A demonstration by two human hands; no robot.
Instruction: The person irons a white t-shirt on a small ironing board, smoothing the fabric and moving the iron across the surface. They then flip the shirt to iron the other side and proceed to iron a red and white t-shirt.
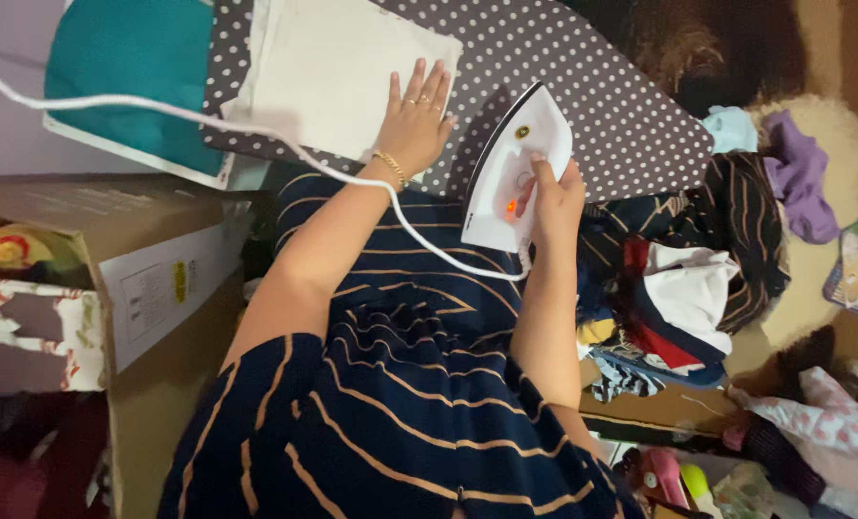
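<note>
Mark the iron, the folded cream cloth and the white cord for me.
iron (510, 168): head view, on its white top shell.
folded cream cloth (337, 72): head view, on its flat middle.
white cord (160, 108): head view, on the stretch crossing the board's left end.

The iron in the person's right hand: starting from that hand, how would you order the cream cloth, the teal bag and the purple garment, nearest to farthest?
1. Cream cloth, on the board up-left of the right hand, which holds the iron.
2. Purple garment, on the floor to the right.
3. Teal bag, far left past the board's end.
</note>
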